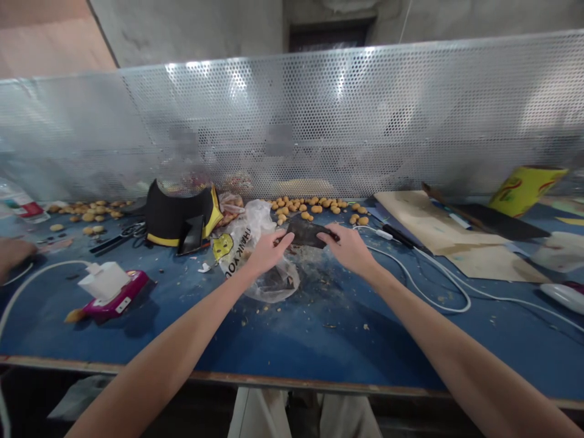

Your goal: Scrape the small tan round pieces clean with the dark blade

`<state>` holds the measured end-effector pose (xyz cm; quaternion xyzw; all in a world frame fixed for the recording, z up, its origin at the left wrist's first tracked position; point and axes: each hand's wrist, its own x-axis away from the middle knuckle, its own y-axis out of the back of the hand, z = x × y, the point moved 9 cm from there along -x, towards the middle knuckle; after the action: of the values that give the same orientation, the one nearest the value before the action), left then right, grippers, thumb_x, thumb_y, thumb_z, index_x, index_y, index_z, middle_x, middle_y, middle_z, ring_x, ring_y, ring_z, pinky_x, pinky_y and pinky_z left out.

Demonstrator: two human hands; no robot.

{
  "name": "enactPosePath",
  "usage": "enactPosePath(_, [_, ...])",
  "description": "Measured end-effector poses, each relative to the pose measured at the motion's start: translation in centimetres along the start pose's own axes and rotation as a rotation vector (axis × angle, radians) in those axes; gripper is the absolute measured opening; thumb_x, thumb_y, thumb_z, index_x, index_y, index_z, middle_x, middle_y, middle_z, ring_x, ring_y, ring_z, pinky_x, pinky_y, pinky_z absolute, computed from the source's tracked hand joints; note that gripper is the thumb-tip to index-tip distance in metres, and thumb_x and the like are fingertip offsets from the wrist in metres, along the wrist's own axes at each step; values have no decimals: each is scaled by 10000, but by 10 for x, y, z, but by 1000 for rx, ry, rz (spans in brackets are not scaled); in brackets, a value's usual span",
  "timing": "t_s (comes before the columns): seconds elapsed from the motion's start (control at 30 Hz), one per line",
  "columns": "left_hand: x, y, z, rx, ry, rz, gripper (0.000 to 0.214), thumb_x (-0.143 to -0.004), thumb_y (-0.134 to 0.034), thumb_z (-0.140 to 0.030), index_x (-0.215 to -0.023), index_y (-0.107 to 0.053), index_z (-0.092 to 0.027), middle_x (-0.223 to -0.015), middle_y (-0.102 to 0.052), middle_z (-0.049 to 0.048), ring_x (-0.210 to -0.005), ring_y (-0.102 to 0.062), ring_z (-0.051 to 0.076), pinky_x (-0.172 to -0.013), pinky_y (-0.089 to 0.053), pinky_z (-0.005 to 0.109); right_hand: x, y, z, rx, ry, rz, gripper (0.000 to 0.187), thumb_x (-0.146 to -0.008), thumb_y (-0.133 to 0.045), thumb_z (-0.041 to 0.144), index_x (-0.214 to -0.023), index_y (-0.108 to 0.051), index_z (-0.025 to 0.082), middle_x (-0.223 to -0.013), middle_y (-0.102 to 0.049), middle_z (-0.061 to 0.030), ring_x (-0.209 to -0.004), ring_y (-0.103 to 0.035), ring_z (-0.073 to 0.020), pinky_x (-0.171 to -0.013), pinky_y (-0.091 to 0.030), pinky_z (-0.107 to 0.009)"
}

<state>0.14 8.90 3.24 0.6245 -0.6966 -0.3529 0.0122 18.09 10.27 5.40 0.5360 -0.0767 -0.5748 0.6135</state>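
A thin, dark rectangular piece (305, 234) is stretched between my two hands just above the blue table; its material is hard to make out. My left hand (268, 250) pinches its left end, while my right hand (347, 248) grips the right end. Under and beside my left hand lies a crumpled clear plastic bag (274, 292) with "THANK YOU" print and a yellow figure. Dark grit and small crumbs are scattered on the tabletop beneath the piece.
Tan nut-like pieces (314, 207) lie along the perforated metal screen (342, 121). A black-and-yellow holder (176, 213), scissors (132, 231) and a magenta power adapter (121, 298) are left. White cables (449, 307), brown cardboard (429, 228) and a yellow container (524, 191) are right. Another person's hand (16, 255) shows far left.
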Motion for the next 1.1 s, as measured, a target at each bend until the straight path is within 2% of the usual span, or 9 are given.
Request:
enactPosePath(0.13, [0, -4, 6, 30, 18, 56, 493, -897, -500, -563, -597, -423, -180, -550, -398, -18, -521, -389, 114, -525, -270, 261, 1, -5, 1, -104, -1, 70, 295, -931, -497, 429, -758, -576, 205, -674, -585, -25, -624, -541, -180, -599, -381, -302])
enactPosePath(0.33, [2, -16, 20, 393, 144, 61, 467, -837, -582, -580, -647, -406, -192, -493, -311, -73, -415, -326, 72, -436, -255, 227, 4, -21, -17, -729, -242, 21, 410, -853, -563, 588, -706, -546, 205, -646, -516, 8, -572, -519, -141, -526, -478, -284])
enactPosePath(0.4, [1, -14, 18, 453, 148, 27, 417, -825, -613, -556, -704, -467, -184, -508, -300, -82, -407, -305, 60, -422, -240, 218, 5, -24, -21, -839, -299, -15, 385, -807, -627, 586, -819, -621, 201, -714, -574, -6, -612, -537, -145, -526, -500, -278])
enactPosePath(0.53, [2, -9, 8, 420, 143, 17, 421, -843, -614, -514, -1104, -586, -185, -522, -342, -82, -416, -266, 62, -426, -225, 223, 6, -16, -19, -824, -283, -91, 630, -815, -659, 502, -1372, -491, 260, -816, -676, -33, -686, -611, -188, -600, -540, -317])
enactPosePath(0.6, [3, -7, 3, 393, 122, 13, 514, -855, -602, -506, -1269, -532, -209, -510, -338, -84, -424, -259, 72, -434, -233, 226, 6, -11, -14, -771, -223, -105, 678, -851, -621, 468, -1462, -394, 283, -802, -692, -31, -682, -627, -202, -626, -547, -340])
enactPosePath(0.73, [6, 1, -8, 308, 27, -46, 560, -872, -601, -447, -1373, -471, -236, -556, -384, -62, -467, -290, 89, -463, -261, 231, 5, -8, -6, -641, -121, -56, 413, -906, -518, 404, -1280, -630, 270, -851, -717, -37, -617, -619, -187, -611, -543, -358])
enactPosePath(0.83, [8, 2, -15, 221, -38, -50, 553, -888, -581, -413, -1399, -471, -232, -624, -450, -30, -507, -318, 103, -493, -284, 239, 5, -6, 0, -577, -43, -18, 308, -895, -530, 333, -1124, -723, 261, -1006, -728, -38, -806, -667, -214, -745, -554, -382])
enactPosePath(0.93, [8, 2, -18, 189, -66, -33, 577, -897, -559, -420, -1433, -455, -234, -638, -461, -22, -521, -319, 112, -509, -288, 240, 5, -6, 3, -624, -12, 17, 322, -883, -568, 313, -1176, -693, 265, -1133, -707, -34, -1010, -651, -232, -895, -527, -409])
enactPosePath(1.1, [7, 1, -18, 174, -67, 19, 505, -900, -549, -430, -1368, -550, -241, -637, -461, -15, -514, -306, 106, -512, -297, 238, 5, -20, -1, -793, -75, 86, 464, -795, -711, 328, -1247, -645, 244, -1166, -701, -53, -1026, -667, -239, -919, -549, -428])
